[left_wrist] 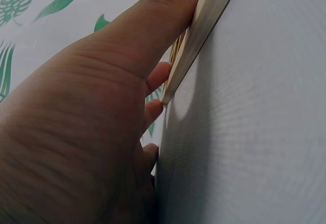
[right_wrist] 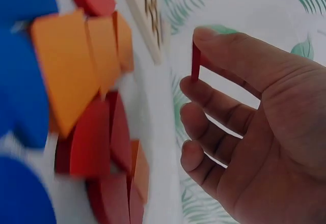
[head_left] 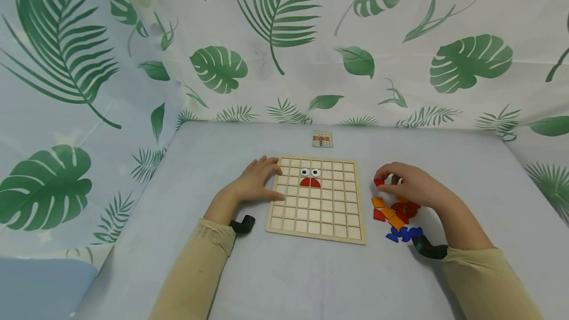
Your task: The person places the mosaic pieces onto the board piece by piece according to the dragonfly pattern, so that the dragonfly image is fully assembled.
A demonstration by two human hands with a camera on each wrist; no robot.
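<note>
A square wooden grid board [head_left: 314,200] lies flat on the table. Two eye tiles [head_left: 309,172] sit in its upper cells, and below them two red quarter-round tiles [head_left: 309,182] make a half-round. My left hand [head_left: 255,181] rests at the board's left edge, fingers spread, with thumb and fingertips touching the frame. In the left wrist view the thumb [left_wrist: 153,25] lies along the wooden edge. To the right of the board, my right hand [head_left: 411,181] pinches a small red tile [right_wrist: 195,61] between thumb and index finger, above the pile; its other fingers are loosely curled.
Beneath and in front of the right hand lie orange tiles [head_left: 396,221], red tiles [head_left: 402,209] and blue tiles [head_left: 403,233], some overlapping. A small patterned card [head_left: 322,139] lies behind the board. Leaf-printed cloth [head_left: 293,78] hangs around the table's back and sides.
</note>
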